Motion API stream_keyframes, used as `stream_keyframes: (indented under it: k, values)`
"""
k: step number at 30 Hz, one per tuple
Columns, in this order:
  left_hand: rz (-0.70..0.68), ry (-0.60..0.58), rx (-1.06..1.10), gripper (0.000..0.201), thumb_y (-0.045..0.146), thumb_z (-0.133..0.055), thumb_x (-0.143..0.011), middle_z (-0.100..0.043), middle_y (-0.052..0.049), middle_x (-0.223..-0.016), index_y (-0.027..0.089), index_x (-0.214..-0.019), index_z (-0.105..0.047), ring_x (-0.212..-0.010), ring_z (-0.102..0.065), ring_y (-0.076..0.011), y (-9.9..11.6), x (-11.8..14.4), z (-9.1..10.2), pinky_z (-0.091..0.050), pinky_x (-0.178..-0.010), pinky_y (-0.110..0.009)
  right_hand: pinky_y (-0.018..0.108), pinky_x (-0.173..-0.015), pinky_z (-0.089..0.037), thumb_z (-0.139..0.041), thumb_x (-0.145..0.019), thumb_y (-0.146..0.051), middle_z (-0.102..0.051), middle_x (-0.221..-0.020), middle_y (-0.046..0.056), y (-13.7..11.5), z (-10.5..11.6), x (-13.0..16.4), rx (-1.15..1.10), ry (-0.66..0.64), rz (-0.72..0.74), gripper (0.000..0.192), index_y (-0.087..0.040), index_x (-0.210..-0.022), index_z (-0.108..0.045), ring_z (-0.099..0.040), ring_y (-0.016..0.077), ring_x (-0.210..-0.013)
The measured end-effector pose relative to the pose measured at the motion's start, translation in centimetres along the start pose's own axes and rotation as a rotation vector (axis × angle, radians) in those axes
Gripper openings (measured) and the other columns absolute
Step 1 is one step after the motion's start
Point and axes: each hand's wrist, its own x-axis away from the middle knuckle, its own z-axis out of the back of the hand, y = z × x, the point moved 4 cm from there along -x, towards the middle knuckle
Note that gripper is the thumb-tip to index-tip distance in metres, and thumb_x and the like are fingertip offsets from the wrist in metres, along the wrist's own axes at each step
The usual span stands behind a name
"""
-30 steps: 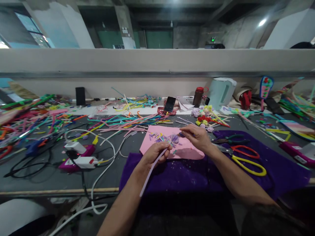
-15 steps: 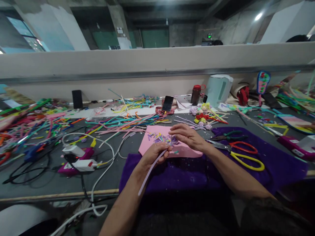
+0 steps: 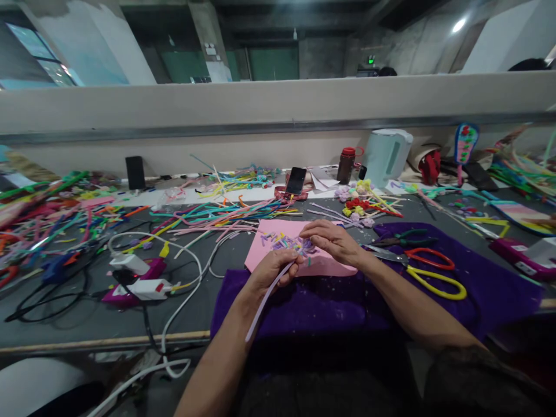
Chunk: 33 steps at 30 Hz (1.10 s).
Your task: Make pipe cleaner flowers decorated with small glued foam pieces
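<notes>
My left hand (image 3: 274, 269) is closed on a lavender pipe cleaner (image 3: 263, 304), whose long free end hangs down over my wrist. My right hand (image 3: 332, 240) is above the pile with its fingers stretched out and slightly curved; its thumb is mostly hidden. Under and between both hands, a heap of short cut pipe cleaner pieces (image 3: 278, 240), mostly purple with some yellow and teal, lies on a pink sheet (image 3: 256, 255). Some purple pieces sit close beneath my right fingertips, and whether they touch is unclear.
Scissors (image 3: 436, 284) with red and yellow handles and green-handled pliers (image 3: 408, 238) lie right on a purple cloth (image 3: 499, 289). Behind are a phone (image 3: 296, 182), a bottle (image 3: 346, 167), a kettle (image 3: 386, 156) and pipe cleaner flowers (image 3: 358, 205). White cables (image 3: 202, 260) run left, near power strips (image 3: 143, 286).
Both hands stay in nearly the same place over the pink sheet. The lavender pipe cleaner remains in my left hand; the view shifts only slightly.
</notes>
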Motion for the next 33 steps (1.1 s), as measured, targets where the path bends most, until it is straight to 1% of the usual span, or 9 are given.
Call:
stream_keyframes:
  k: [3, 6, 11, 14, 17, 22, 26, 29, 33]
  values:
    - [-0.012, 0.001, 0.011, 0.022, 0.032, -0.054, -0.072, -0.050, 0.002, -0.040, 0.010, -0.072, -0.059, -0.023, -0.030, -0.0031, 0.0, 0.0, 0.0, -0.012, -0.026, -0.015, 0.036, -0.091, -0.039, -0.040, -0.089, -0.026, -0.059, -0.109, 0.005, 0.0, 0.1, 0.1, -0.008, 0.016, -0.005, 0.028, -0.022, -0.111, -0.057, -0.050, 0.0165, -0.106]
    - [-0.031, -0.003, 0.049, 0.022, 0.031, -0.055, -0.072, -0.050, 0.003, -0.041, 0.010, -0.072, -0.059, -0.024, -0.031, -0.0025, 0.2, 0.0, -0.1, -0.015, -0.026, -0.014, 0.038, -0.090, -0.040, -0.045, -0.086, -0.031, -0.053, -0.119, 0.006, 0.1, 0.7, 0.2, -0.019, 0.151, -0.071, 0.033, -0.026, -0.118, -0.051, -0.047, 0.0188, -0.110]
    - [-0.074, 0.087, 0.211, 0.017, 0.028, -0.056, -0.072, -0.051, 0.004, -0.046, 0.011, -0.076, -0.058, -0.028, -0.036, -0.0018, 0.8, 0.3, 0.4, -0.021, -0.028, -0.012, 0.027, -0.060, -0.049, -0.044, -0.084, -0.035, -0.060, -0.097, 0.006, 1.6, 1.4, 0.7, -0.196, 0.375, -0.323, 0.033, -0.019, -0.112, -0.054, -0.058, 0.0143, -0.077]
    - [-0.074, 0.086, 0.254, 0.017, 0.028, -0.055, -0.072, -0.050, 0.004, -0.046, 0.011, -0.076, -0.057, -0.028, -0.035, -0.0021, 0.9, 0.4, 0.5, -0.021, -0.027, -0.012, 0.022, -0.051, -0.044, -0.047, -0.082, -0.035, -0.062, -0.075, 0.003, 2.5, 0.3, 0.8, -0.183, 0.203, -0.406, 0.028, -0.015, -0.095, -0.062, -0.055, 0.0106, -0.059]
    - [-0.091, 0.074, 0.279, 0.017, 0.027, -0.054, -0.073, -0.050, 0.004, -0.046, 0.011, -0.077, -0.056, -0.027, -0.035, -0.0021, 0.9, 0.4, 0.5, -0.021, -0.026, -0.012, 0.022, -0.053, -0.040, -0.055, -0.077, -0.036, -0.063, -0.071, 0.003, 2.7, -1.2, 0.9, -0.034, 0.014, -0.381, 0.025, -0.015, -0.086, -0.065, -0.054, 0.0106, -0.058]
    - [-0.115, 0.059, 0.276, 0.016, 0.027, -0.054, -0.073, -0.049, 0.004, -0.045, 0.011, -0.076, -0.055, -0.027, -0.035, -0.0021, 1.0, 0.3, 0.5, -0.021, -0.026, -0.011, 0.020, -0.050, -0.037, -0.065, -0.069, -0.039, -0.063, -0.077, 0.001, 2.6, -3.4, 0.8, 0.006, -0.004, -0.426, 0.047, -0.017, -0.110, -0.055, -0.053, 0.0098, -0.056]
    - [-0.113, 0.053, 0.240, 0.016, 0.027, -0.054, -0.074, -0.048, 0.005, -0.044, 0.012, -0.074, -0.055, -0.026, -0.034, -0.0019, 1.0, 0.4, 0.3, -0.022, -0.026, -0.011, 0.021, -0.056, -0.040, -0.055, -0.079, -0.028, -0.062, -0.072, 0.001, 1.9, -4.5, 0.3, -0.054, 0.004, -0.326, 0.016, -0.018, -0.087, -0.063, -0.056, 0.0110, -0.064]
    - [-0.139, 0.050, 0.300, 0.016, 0.027, -0.054, -0.074, -0.048, 0.005, -0.046, 0.011, -0.076, -0.054, -0.027, -0.034, -0.0015, 1.2, 0.6, 0.4, -0.022, -0.026, -0.011, 0.021, -0.058, -0.038, -0.053, -0.080, -0.023, -0.061, -0.070, 0.002, 2.0, -4.3, 0.3, 0.137, -0.032, -0.282, 0.014, -0.016, -0.074, -0.064, -0.056, 0.0116, -0.064]
    - [-0.241, -0.025, 0.440, 0.012, 0.024, -0.050, -0.078, -0.044, 0.005, -0.046, 0.013, -0.075, -0.052, -0.029, -0.033, -0.0018, 1.8, 1.1, 0.5, -0.023, -0.028, -0.011, 0.023, -0.059, -0.037, -0.049, -0.081, -0.022, -0.062, -0.077, 0.006, 3.3, -3.5, 0.9, 0.475, -0.099, -0.312, 0.017, -0.016, -0.075, -0.064, -0.057, 0.0138, -0.068]
